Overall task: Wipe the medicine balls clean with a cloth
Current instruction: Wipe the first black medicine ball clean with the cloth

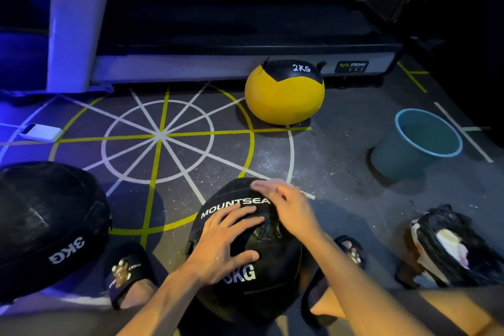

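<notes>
A black medicine ball [272,275] marked MOUNTSEA stands on the floor between my feet. My left hand [226,240] lies spread flat on its top, fingers straight. My right hand [289,204] rests on the ball's far upper side with fingers extended, slightly blurred. Neither hand holds a cloth. A crumpled dark and white cloth [447,245] lies on the floor at the right. A second black ball marked 3KG [46,226] sits at the left. A yellow and black 2KG ball [283,95] stands further back.
A teal bucket [403,163] stands at the right, beyond the cloth. A treadmill base [218,63] runs across the back. A white device [41,132] lies on the floor at far left. My sandalled feet [128,273] flank the ball.
</notes>
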The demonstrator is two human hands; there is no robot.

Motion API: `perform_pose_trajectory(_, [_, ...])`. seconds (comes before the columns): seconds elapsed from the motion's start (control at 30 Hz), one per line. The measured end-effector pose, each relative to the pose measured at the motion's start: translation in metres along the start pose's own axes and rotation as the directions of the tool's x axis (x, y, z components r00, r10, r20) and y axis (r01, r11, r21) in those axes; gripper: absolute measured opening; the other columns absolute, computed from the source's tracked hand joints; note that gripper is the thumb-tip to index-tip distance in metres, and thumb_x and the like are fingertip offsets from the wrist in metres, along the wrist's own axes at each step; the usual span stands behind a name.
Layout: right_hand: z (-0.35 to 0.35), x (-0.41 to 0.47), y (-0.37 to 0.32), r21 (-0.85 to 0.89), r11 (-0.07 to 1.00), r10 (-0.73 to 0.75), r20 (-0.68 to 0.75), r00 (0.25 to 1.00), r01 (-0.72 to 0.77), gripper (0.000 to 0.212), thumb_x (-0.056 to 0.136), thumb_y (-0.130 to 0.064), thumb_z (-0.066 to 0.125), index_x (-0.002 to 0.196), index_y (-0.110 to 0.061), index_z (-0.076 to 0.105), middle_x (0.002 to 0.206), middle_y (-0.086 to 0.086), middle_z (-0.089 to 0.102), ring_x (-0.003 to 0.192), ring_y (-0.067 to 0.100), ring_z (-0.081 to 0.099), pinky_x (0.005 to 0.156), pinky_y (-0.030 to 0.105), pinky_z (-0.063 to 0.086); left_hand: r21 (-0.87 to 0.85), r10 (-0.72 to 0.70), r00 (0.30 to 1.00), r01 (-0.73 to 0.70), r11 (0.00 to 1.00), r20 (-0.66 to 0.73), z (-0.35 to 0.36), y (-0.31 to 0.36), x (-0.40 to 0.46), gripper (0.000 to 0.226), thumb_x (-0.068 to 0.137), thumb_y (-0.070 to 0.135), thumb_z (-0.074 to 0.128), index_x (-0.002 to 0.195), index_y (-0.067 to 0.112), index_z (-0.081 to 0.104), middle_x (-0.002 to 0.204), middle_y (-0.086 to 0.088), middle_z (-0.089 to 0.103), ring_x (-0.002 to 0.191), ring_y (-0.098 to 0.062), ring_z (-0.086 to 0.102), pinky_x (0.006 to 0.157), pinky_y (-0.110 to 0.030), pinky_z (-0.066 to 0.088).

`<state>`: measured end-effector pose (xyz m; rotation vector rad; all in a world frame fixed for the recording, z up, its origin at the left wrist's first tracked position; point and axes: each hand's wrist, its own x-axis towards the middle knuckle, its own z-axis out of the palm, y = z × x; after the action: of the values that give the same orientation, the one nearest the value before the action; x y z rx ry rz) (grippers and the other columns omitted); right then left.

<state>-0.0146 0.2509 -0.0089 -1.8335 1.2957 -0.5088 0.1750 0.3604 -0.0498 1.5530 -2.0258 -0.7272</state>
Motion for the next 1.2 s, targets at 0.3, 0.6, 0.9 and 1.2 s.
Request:
perform_pose_trajectory(0.3, [-0.014, -0.004, 0.036, 0.073, 0.950, 0.313, -0.147, 0.938, -0.305, 0.033, 0.109, -0.039, 0.042, 0.134, -0.048, 0.061, 0.134, -0.031, 0.060, 0.086, 0.004, 0.069, 0.064, 0.009, 0.046, 0.056, -0.022, 0.998, 0.026, 0.998, -0.063, -0.020, -0.009, -0.010, 0.052, 0.096, 0.059, 0.058, 0.145, 0.041, 0.053, 0.152, 0.028, 0.043, 0.142, 0.003, 0.036, 0.116, -0.029, 0.036])
perform_pose_trajectory(0.6, [0.020, 0.002, 0.008, -0.239, 0.935, -0.232, 0.155, 0.960, 0.264, 0.037, 0.108, -0.024, 0.046, 0.131, -0.046, 0.065, 0.138, -0.029, 0.057, 0.121, -0.013, 0.053, 0.104, 0.011, 0.041, 0.014, -0.001, 1.000, 0.001, 1.000, -0.022, -0.019, -0.013, -0.028, 0.053, 0.096, 0.058, 0.062, 0.145, 0.037, 0.056, 0.156, 0.026, 0.041, 0.145, 0.005, 0.032, 0.120, -0.019, 0.022])
perform_pose_trajectory(0.9, [0.028, 0.001, -0.016, -0.198, 0.941, -0.213, 0.282, 0.935, 0.274, 0.042, 0.104, -0.015, 0.044, 0.125, -0.041, 0.070, 0.133, -0.021, 0.065, 0.125, -0.005, 0.055, 0.110, 0.021, 0.042, -0.024, 0.029, 1.000, -0.029, 0.999, -0.003, -0.009, -0.008, -0.020, 0.054, 0.095, 0.064, 0.062, 0.143, 0.040, 0.058, 0.154, 0.026, 0.044, 0.146, 0.006, 0.031, 0.120, -0.021, 0.024])
perform_pose_trajectory(1.2, [-0.006, 0.022, 0.016, -0.170, 0.981, 0.099, -0.003, 0.995, -0.098, 0.040, 0.107, -0.020, 0.043, 0.120, -0.047, 0.070, 0.124, -0.039, 0.062, 0.096, -0.001, 0.067, 0.068, 0.015, 0.048, -0.091, -0.020, 0.999, 0.018, 0.996, -0.028, -0.009, -0.014, -0.024, 0.054, 0.091, 0.063, 0.066, 0.139, 0.040, 0.060, 0.151, 0.030, 0.045, 0.141, 0.010, 0.036, 0.115, -0.019, 0.033])
